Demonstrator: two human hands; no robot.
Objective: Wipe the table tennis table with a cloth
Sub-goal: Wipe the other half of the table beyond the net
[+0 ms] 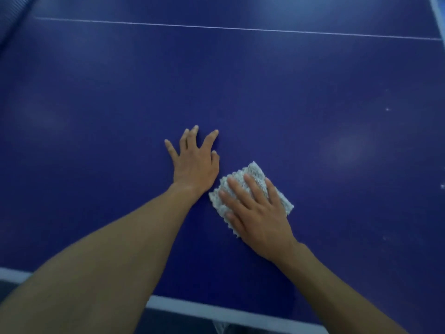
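Note:
A dark blue table tennis table (240, 92) fills the view. A folded white, nubby cloth (256, 175) lies on it a little right of centre. My right hand (255, 213) presses flat on top of the cloth, fingers spread and pointing up-left, covering its middle. My left hand (195, 160) rests palm down on the bare table just left of the cloth, fingers splayed, holding nothing. The two hands are close together but apart.
A thin white centre line (216, 26) crosses the table far ahead. The white near edge band (216, 309) runs along the bottom, with floor below it. Small white specks (387, 109) dot the surface at the right. The net (14, 15) shows at the top left.

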